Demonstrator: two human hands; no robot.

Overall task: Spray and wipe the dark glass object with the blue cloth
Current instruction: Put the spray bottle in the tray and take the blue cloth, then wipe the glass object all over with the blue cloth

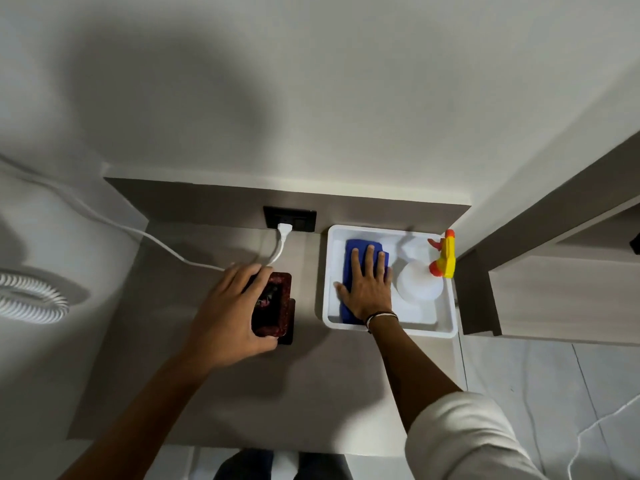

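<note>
A dark reddish glass dish [277,306] stands on the grey counter, a little left of centre. My left hand [232,310] is wrapped around its left side, gripping it. To the right, a folded blue cloth [360,251] lies in a white tray [446,327]. My right hand [369,289] rests flat on the cloth with fingers spread; most of the cloth is hidden under it. A white spray bottle [419,282] with a yellow and orange trigger head [445,254] lies in the tray's right half, untouched.
A black wall socket [304,220] holds a white plug [282,233], whose cable runs left across the counter [242,393]. A coiled white hose [31,296] lies at far left. A wooden cabinet edge [481,299] stands right of the tray.
</note>
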